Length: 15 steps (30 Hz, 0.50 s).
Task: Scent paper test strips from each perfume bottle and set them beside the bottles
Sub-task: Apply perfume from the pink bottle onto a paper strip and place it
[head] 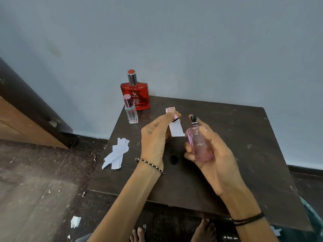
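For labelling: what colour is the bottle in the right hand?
The GZ perfume bottle is translucent pink; head view.

The table [244,137] stands before the wall [174,41]. On the table's far left corner stands the large bottle [135,95], with the small bottle [131,112] just before it. A pile of strips [116,155] lies on the table's left edge, partly overhanging it. Above the table's middle the left hand [155,137] holds a paper strip [176,129] and a cap [173,114]. The right hand [216,163], further right over the table, holds a third bottle [199,145] upright. A cabinet [26,119] stands well left of the table.
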{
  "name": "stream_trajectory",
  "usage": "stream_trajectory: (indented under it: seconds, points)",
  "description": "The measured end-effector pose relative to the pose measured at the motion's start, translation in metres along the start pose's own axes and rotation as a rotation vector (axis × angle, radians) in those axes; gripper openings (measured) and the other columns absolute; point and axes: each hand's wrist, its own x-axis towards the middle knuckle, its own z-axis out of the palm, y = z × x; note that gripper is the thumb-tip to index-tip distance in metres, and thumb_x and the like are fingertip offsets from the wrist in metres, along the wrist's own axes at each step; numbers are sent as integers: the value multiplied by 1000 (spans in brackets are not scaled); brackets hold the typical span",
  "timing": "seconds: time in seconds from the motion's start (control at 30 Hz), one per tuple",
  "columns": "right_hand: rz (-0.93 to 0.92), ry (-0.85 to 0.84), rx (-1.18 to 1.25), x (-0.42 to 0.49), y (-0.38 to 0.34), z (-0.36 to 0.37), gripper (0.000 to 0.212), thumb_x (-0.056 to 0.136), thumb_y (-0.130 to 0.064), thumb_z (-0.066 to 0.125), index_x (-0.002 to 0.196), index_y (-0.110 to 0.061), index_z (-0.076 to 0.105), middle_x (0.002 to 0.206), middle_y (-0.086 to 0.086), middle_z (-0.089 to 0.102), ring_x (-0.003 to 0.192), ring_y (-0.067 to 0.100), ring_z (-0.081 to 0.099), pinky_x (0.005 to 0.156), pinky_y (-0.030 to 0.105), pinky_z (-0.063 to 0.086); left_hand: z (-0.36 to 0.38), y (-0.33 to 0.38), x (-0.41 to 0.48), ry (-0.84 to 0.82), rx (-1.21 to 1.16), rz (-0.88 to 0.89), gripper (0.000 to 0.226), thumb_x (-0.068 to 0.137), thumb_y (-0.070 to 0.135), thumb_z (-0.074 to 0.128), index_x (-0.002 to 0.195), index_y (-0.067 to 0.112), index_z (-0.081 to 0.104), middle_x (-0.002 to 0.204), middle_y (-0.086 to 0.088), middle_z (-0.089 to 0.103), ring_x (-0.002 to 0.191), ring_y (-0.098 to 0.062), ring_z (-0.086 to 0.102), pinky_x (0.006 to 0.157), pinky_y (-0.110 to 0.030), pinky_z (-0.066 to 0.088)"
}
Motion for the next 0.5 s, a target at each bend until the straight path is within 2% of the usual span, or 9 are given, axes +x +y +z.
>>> stream_trajectory:
  seconds: [0.1,0.2,0.27,0.33,0.37,0.43,0.47,0.5]
  points:
    - [-39,-30,-82,2,2,1,55,92,-29,64,145,-19,53,92,3,64,70,16,62,50,25,49,-1,1,0,18,0,7,22,85,37,74,84,17,83,100,-11,79,95,-20,73,102,-51,51]
    - [-99,-25,-219,3,5,0,50,95,-25,65,144,-29,56,94,1,67,65,17,60,43,21,44,-1,1,0,9,15,0,24,85,38,74,87,16,82,98,-9,80,100,-23,73,103,-52,50]
    - [-139,-1,-367,3,8,0,45,96,-28,65,139,-41,60,84,-1,68,61,18,56,43,22,43,-1,-1,1,0,22,-3,24,85,38,74,90,16,82,95,-8,80,102,-26,72,103,-52,50]
    - [-164,58,-487,3,9,0,45,93,-35,66,137,-46,60,74,-1,63,59,17,53,44,23,43,-1,-2,2,4,25,-9,23,85,38,74,91,17,83,95,-6,80,104,-26,72,103,-52,50]
    - [-169,77,-509,5,9,0,46,93,-37,65,139,-44,58,73,1,58,57,14,51,44,22,41,-1,-2,2,5,27,-11,22,85,37,75,91,17,83,95,-5,81,103,-24,72,103,-50,50]
    - [-114,62,-451,11,9,-2,51,101,-38,54,149,-23,49,66,5,50,46,8,45,40,19,36,0,-3,2,5,20,-16,21,84,35,75,90,16,83,95,-6,81,96,-19,74,100,-44,53]
    - [-57,50,-400,13,9,-3,53,106,-37,46,152,-12,43,61,4,50,40,5,43,37,17,35,0,-3,1,6,13,-22,21,84,35,76,89,15,83,94,-7,80,93,-18,74,97,-39,55]
    - [-32,46,-384,13,8,-3,53,107,-37,41,153,-11,41,62,1,56,40,5,44,37,17,36,0,-4,1,7,7,-28,21,84,35,76,90,15,83,94,-8,80,93,-20,75,93,-37,56]
